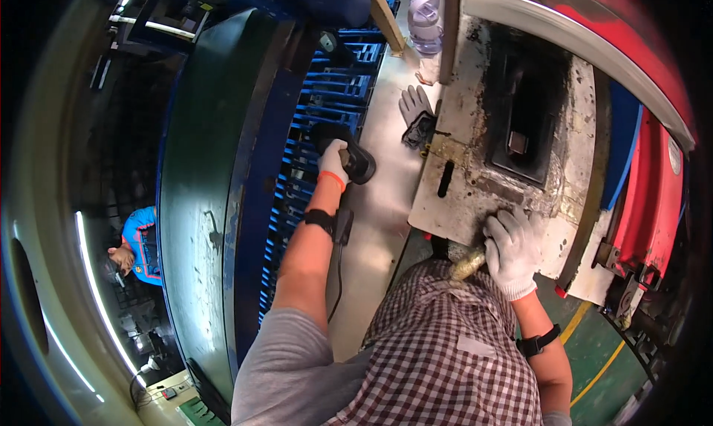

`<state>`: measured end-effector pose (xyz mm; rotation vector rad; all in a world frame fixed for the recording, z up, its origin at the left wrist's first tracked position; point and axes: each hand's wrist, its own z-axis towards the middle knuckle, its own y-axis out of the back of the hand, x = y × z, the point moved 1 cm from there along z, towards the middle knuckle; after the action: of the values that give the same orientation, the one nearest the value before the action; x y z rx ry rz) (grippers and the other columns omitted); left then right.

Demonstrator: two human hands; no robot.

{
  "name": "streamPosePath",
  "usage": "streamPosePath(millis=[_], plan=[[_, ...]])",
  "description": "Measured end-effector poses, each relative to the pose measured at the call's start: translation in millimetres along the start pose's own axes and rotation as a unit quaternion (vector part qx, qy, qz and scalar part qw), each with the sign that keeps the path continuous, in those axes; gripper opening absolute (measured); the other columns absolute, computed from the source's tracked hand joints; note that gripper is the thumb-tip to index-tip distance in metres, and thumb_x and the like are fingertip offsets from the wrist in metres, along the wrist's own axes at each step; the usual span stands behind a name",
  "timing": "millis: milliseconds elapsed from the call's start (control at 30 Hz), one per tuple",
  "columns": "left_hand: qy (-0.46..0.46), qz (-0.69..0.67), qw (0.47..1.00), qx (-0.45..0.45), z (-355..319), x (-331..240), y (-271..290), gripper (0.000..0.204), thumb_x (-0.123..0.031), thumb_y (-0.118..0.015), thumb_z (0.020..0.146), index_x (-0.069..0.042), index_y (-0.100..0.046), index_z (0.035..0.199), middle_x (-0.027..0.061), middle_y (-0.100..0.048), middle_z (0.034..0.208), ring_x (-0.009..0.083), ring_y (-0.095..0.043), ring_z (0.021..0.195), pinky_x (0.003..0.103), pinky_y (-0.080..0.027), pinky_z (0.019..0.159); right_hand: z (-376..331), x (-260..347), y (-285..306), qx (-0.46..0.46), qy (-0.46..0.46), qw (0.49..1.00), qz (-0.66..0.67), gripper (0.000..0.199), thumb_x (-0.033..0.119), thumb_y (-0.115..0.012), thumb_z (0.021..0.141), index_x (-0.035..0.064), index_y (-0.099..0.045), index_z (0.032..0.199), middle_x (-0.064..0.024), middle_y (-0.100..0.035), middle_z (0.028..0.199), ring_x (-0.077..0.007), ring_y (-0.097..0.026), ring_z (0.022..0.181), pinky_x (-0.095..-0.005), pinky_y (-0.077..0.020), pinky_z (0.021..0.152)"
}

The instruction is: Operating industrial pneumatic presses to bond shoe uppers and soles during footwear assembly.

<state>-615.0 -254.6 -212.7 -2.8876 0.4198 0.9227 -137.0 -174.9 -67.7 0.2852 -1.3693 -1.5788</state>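
Note:
My left hand, in a white glove with an orange cuff, is closed round the grip of a black cordless power tool. The tool's front end reaches in among blue slats, and its working tip is hidden. My right hand, also in a white glove, lies on the near edge of a stained white metal plate. Its fingers are loosely spread. Beside its thumb, against the checked apron, is a stubby yellowish object whose kind I cannot make out.
A grey and black glove lies beside the plate, below a lilac bottle. In the plate is a dark rectangular opening. Blue slatted racking runs along the left. Red machine parts flank the right. A person in blue is far left.

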Motion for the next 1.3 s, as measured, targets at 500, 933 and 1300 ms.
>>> streamPosePath(millis=[500, 933, 1300], plan=[[-0.335, 0.539, 0.761, -0.136, 85.5, -44.1, -6.4, 0.087, -0.016, -0.062, 0.097, -0.021, -0.023, 0.175, 0.0237, -0.015, 0.180, 0.0459, -0.026, 0.162, 0.051, -0.034, 0.130, 3.6, 0.9, -13.3, -0.023, -0.040, 0.998, -0.040, 0.037, 0.018, -0.072, 0.087, 0.0124, -0.071, 0.123, -0.0108, -0.071, 0.122, -0.0386, -0.066, 0.120, -0.0587, -0.0470, 0.109], [-0.343, 0.638, 0.688, -0.047, -24.1, 138.5, 88.1, 0.093, -0.038, -0.077, 0.090, -0.009, -0.034, 0.168, 0.0257, -0.039, 0.168, 0.0459, -0.040, 0.153, 0.052, -0.038, 0.125, 1.2, -0.2, -14.6, -0.056, -0.023, 0.998, -0.022, 0.035, 0.016, -0.072, 0.088, 0.0103, -0.073, 0.123, -0.0119, -0.071, 0.119, -0.0359, -0.067, 0.115, -0.0541, -0.0497, 0.105], [-0.179, 0.695, 0.688, -0.104, -35.1, 116.1, 72.9, 0.106, -0.037, -0.082, 0.085, -0.007, -0.024, 0.169, 0.0280, -0.050, 0.158, 0.0436, -0.052, 0.145, 0.049, -0.046, 0.119, 1.3, 3.2, -13.1, -0.072, -0.027, 0.997, -0.021, 0.035, 0.011, -0.072, 0.085, 0.0090, -0.075, 0.120, -0.0130, -0.074, 0.116, -0.0376, -0.070, 0.111, -0.0534, -0.0519, 0.105]])
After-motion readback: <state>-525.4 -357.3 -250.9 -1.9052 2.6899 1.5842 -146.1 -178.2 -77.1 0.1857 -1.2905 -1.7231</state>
